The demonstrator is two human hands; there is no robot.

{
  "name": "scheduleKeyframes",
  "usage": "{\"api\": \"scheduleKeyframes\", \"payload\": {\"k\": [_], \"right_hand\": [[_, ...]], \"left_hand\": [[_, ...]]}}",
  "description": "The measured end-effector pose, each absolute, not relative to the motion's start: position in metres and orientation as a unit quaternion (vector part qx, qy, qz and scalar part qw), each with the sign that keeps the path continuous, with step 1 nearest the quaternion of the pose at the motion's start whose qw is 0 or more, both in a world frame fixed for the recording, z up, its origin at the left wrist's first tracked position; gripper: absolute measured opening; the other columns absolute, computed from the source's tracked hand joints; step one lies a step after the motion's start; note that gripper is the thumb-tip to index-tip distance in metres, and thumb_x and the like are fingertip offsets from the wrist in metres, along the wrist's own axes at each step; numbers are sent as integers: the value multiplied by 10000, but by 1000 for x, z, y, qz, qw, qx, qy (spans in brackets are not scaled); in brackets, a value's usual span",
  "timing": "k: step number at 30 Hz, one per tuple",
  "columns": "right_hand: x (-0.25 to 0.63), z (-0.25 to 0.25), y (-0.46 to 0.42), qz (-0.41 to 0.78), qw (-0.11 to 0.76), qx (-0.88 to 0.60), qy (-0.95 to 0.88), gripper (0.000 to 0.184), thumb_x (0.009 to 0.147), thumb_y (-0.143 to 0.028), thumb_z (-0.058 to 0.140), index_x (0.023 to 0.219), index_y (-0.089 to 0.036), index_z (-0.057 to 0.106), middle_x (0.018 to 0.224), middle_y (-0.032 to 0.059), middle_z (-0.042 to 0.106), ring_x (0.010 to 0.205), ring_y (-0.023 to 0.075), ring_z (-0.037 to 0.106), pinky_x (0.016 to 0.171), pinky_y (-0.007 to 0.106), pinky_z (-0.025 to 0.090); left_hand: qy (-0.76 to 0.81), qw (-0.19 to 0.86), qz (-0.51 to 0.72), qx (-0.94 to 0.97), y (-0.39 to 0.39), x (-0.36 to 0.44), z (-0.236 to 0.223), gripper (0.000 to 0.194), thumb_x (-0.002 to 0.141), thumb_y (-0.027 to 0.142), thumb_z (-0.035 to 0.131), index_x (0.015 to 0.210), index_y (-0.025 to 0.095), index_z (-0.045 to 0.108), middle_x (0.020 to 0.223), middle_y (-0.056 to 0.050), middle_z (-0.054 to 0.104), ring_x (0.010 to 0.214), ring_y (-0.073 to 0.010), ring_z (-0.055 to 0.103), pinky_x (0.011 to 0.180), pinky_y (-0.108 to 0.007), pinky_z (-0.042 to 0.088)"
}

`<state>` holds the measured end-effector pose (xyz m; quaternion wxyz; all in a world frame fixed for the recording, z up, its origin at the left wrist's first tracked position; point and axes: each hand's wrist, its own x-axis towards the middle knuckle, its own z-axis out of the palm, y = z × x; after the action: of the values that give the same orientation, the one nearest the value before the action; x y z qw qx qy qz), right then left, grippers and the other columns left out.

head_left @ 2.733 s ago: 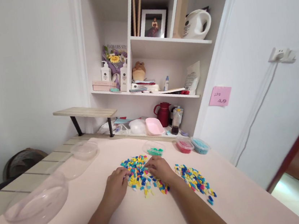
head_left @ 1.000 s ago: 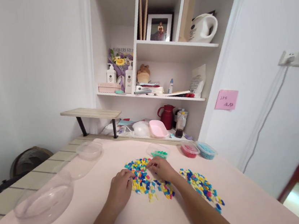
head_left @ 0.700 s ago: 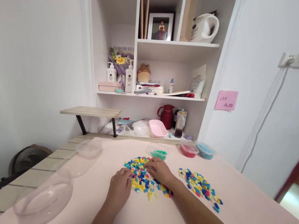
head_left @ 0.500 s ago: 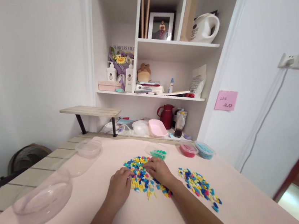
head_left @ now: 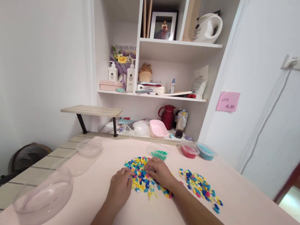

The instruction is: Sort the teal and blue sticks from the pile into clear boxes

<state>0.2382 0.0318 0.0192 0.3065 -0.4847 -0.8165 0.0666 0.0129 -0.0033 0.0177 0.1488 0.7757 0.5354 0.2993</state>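
Observation:
A heap of small coloured pieces [head_left: 140, 181] in yellow, blue, white, green and red lies on the pink table top, between and under my hands. My left hand [head_left: 121, 186] rests at the heap's left edge, fingers bent and closed towards the thumb; what they hold, if anything, is hidden. Over the right side of the heap is my right hand [head_left: 159, 170], fingertips drawn together down among the pieces. Whatever it pinches is too small to make out. A second, looser pile of similar pieces [head_left: 201, 186] lies to the right of my right forearm.
Behind the heap stands a clear tub of green pieces [head_left: 159, 154]. Further right are tubs of red pieces [head_left: 189, 150] and light-blue pieces [head_left: 206, 152]. At left sit a large clear bowl [head_left: 44, 198] and a smaller clear container [head_left: 89, 149]. A small raised shelf [head_left: 92, 111] stands behind.
My right hand's fingers have curled in and shifted slightly right over the heap. My left hand stays nearly where it was.

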Motion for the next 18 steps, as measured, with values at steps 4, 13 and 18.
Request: {"api": "scheduleKeyframes", "payload": {"k": [4, 13, 18], "right_hand": [[234, 20, 28, 53, 299, -456, -837, 373, 779, -52, 609, 1018, -303, 747, 1021, 14, 705, 988, 197, 623, 920, 311, 421], [235, 21, 29, 63, 279, -494, -821, 274, 808, -108, 619, 989, -265, 751, 962, 27, 729, 942, 211, 631, 881, 310, 448], [240, 22, 29, 84, 284, -512, -807, 244, 791, -118, 635, 954, -258, 750, 903, 30, 716, 905, 206, 624, 840, 297, 452]], "left_hand": [[536, 148, 299, 776, -4, 13, 18, 336, 866, 121, 427, 1007, 274, 690, 1198, -36, 665, 1143, -184, 590, 1006, -371, 419], [532, 148, 294, 780, -3, 13, 17, 342, 881, 132, 398, 1029, 265, 676, 1203, -42, 654, 1148, -184, 581, 1011, -375, 406], [532, 149, 291, 781, -3, 13, 16, 343, 887, 142, 388, 1035, 262, 673, 1215, -45, 646, 1159, -188, 574, 1018, -385, 399]]}}
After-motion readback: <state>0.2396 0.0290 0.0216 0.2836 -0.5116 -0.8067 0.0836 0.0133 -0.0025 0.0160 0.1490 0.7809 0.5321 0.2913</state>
